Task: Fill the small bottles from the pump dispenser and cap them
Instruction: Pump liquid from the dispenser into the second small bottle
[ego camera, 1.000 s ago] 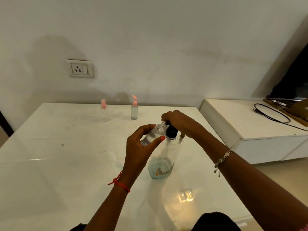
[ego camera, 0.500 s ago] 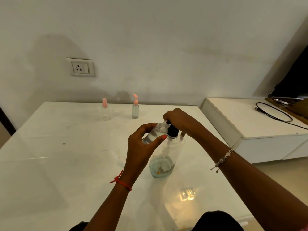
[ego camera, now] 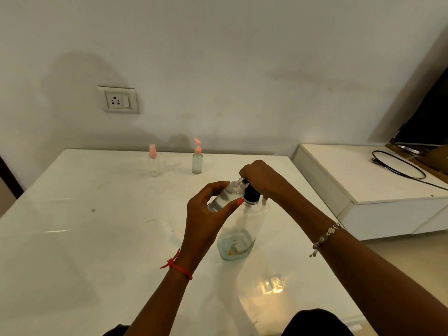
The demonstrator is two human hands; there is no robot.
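At pump dispenser [ego camera: 244, 223], bottle [ego camera: 225, 195] in left hand [ego camera: 207, 217]

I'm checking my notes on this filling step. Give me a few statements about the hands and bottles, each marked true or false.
1. The left hand holds a small clear plastic bottle tilted toward the pump. True.
2. The right hand lies flat on the white table. False: it sits curled over the black pump head of the large clear dispenser bottle.
3. Two small clear bottles with pink tops stand at the table's far side. True.
4. The held bottle wears a pink cap. False: its neck is uncapped.
5. The black cable lies beside the dispenser. False: it lies on the low white cabinet to the right.
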